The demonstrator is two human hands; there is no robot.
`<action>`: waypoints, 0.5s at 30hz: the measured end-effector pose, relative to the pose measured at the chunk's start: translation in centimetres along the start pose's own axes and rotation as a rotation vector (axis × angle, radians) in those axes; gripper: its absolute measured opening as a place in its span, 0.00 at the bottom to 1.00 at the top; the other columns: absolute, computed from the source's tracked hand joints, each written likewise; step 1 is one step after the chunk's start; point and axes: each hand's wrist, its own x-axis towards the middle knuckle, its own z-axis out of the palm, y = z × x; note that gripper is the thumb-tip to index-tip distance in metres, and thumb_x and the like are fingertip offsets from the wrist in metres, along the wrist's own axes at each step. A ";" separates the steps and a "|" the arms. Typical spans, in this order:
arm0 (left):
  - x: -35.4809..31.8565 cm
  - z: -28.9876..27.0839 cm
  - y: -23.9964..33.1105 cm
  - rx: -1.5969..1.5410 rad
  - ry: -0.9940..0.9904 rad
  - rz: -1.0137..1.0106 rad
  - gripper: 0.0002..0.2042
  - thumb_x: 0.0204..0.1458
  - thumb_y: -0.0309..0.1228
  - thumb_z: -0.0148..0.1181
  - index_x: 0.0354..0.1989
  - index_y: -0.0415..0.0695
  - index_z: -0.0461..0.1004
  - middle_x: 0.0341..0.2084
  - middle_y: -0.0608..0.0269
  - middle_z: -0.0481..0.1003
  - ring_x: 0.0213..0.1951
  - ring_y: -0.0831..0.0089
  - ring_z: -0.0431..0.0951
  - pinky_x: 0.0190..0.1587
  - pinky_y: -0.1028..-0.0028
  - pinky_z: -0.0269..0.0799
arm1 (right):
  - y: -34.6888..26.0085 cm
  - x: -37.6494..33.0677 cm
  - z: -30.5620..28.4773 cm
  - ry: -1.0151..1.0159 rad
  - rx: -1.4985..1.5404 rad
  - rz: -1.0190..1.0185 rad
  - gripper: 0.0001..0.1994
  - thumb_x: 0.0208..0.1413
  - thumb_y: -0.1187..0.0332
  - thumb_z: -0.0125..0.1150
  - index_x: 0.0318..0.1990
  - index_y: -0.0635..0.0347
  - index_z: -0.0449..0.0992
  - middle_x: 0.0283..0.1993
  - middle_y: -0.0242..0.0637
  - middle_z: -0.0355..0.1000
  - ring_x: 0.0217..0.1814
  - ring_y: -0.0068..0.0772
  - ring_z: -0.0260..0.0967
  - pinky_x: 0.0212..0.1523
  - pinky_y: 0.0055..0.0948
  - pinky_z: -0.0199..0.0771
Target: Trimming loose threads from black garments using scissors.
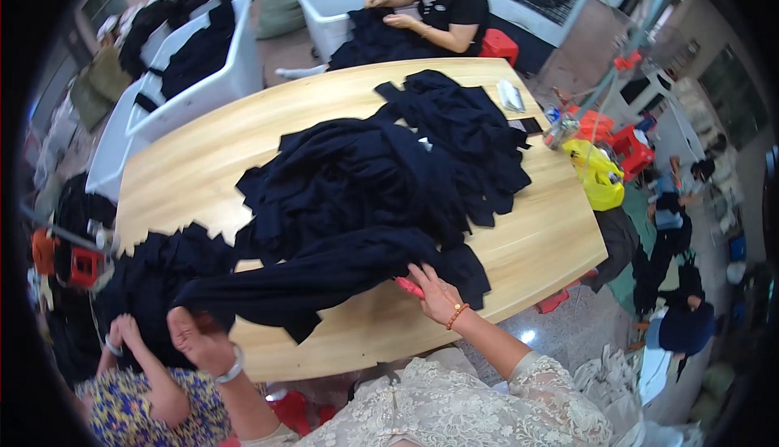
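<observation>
Navy garment (324,272) in both grips, L hand (199,341) + R hand (434,293); pink tool (410,287) half-hidden.

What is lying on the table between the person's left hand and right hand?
In the head view, a long dark navy garment stretches between the left hand and the right hand, lying across the wooden table. The right hand also holds a small pink tool.

A garment (324,272) lies stretched across the table (195,171) between the left hand (199,340) and the right hand (434,293). Beyond both hands a heap of clothes (389,171) lies mid-table. Left of the left hand another pile (154,281) overhangs the table edge; bins (235,74) stand beyond
</observation>
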 end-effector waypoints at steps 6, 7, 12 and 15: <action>11.7 -0.2 -5.6 0.220 -0.062 0.115 0.10 0.58 0.31 0.51 0.42 0.38 0.72 0.33 0.62 0.75 0.34 0.76 0.74 0.38 0.76 0.71 | -0.1 4.3 -8.2 0.287 0.001 -0.161 0.29 0.45 0.78 0.54 0.59 0.55 0.61 0.66 0.46 0.49 0.47 0.48 0.68 0.45 0.38 0.72; 13.1 0.6 -8.5 0.368 -0.067 0.018 0.10 0.59 0.31 0.51 0.42 0.38 0.72 0.33 0.64 0.74 0.34 0.78 0.73 0.39 0.78 0.70 | 1.2 5.0 -8.3 0.293 0.002 -0.145 0.26 0.46 0.75 0.56 0.57 0.57 0.63 0.65 0.47 0.52 0.49 0.47 0.67 0.47 0.38 0.71; 10.8 7.9 -16.9 1.062 -0.440 -0.266 0.31 0.51 0.37 0.61 0.60 0.39 0.57 0.56 0.50 0.63 0.56 0.61 0.63 0.58 0.68 0.57 | 7.0 6.1 -9.9 0.121 -0.053 0.058 0.14 0.50 0.58 0.56 0.36 0.59 0.73 0.36 0.48 0.70 0.38 0.50 0.70 0.38 0.43 0.71; 8.3 15.6 -20.3 1.072 -0.733 0.108 0.29 0.49 0.37 0.62 0.59 0.43 0.61 0.55 0.48 0.62 0.59 0.56 0.60 0.61 0.65 0.53 | 10.5 6.1 -12.1 0.205 -0.059 0.332 0.21 0.50 0.48 0.57 0.25 0.60 0.75 0.22 0.48 0.71 0.28 0.52 0.71 0.29 0.45 0.71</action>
